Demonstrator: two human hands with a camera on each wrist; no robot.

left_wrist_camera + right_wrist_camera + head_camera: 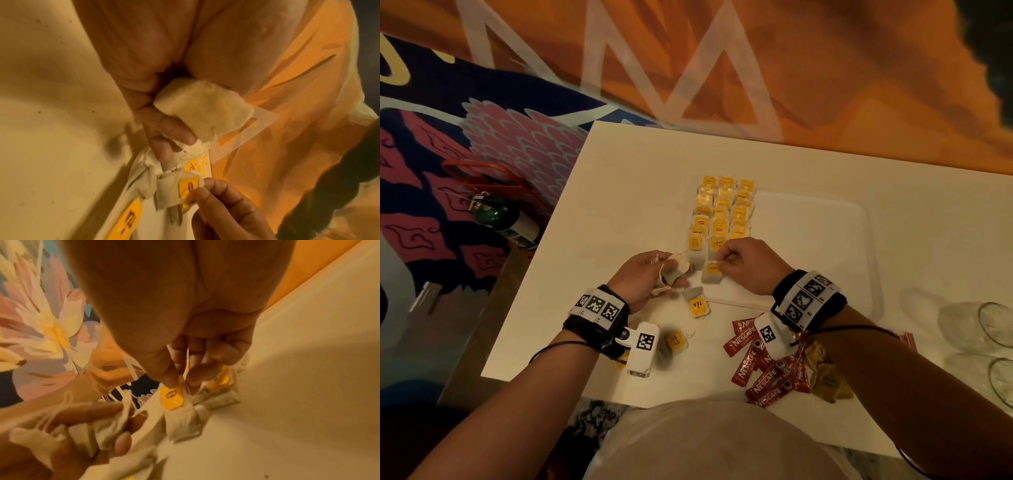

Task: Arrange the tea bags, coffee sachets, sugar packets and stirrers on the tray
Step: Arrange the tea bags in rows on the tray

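A white table (640,178) fills the middle of the head view, its far edge running from upper centre down to the right. A white tray (825,219) lies flat on it, right of centre, carrying three rows of yellow-tagged tea bags (722,212) along its left side. Just below the tray's near edge a loose tea bag (698,303) lies on the tabletop, another tea bag (677,340) lower left of it. Red Nescafe coffee sachets (763,366) sit heaped at lower centre, brown packets (825,377) touching them on the right. Clear glasses (976,329) stand at the right edge.
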